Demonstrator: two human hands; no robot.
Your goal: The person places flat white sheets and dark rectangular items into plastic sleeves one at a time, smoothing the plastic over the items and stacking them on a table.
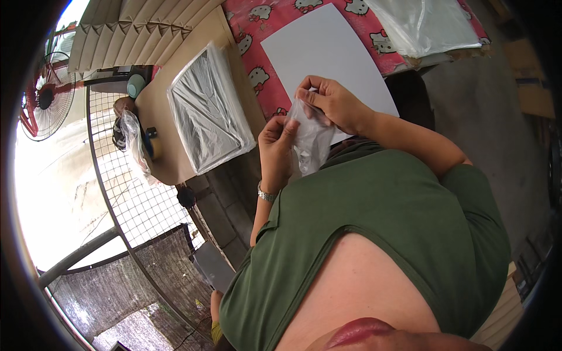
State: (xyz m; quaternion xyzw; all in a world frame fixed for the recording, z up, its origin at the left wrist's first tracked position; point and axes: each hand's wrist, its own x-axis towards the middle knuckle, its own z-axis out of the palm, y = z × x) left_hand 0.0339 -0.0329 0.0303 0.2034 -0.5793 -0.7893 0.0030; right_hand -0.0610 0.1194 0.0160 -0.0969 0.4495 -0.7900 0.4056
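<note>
Pinching a clear plastic bag (311,140), left hand (275,137) and right hand (333,102) face each other.

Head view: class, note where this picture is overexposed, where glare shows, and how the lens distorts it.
Head view: daylight blows out the left side behind the fan; glare streaks the plastic-wrapped stack; fisheye bends the wire grid, with dark corners.

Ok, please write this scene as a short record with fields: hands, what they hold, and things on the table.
left hand: left hand pinches one edge of the clear plastic bag
right hand: right hand grips the bag's upper edge
bag: small, crumpled, held in front of the chest
under the hands: white sheet on a pink patterned cloth
to the left: flat stack in plastic wrap on a tan table
</note>
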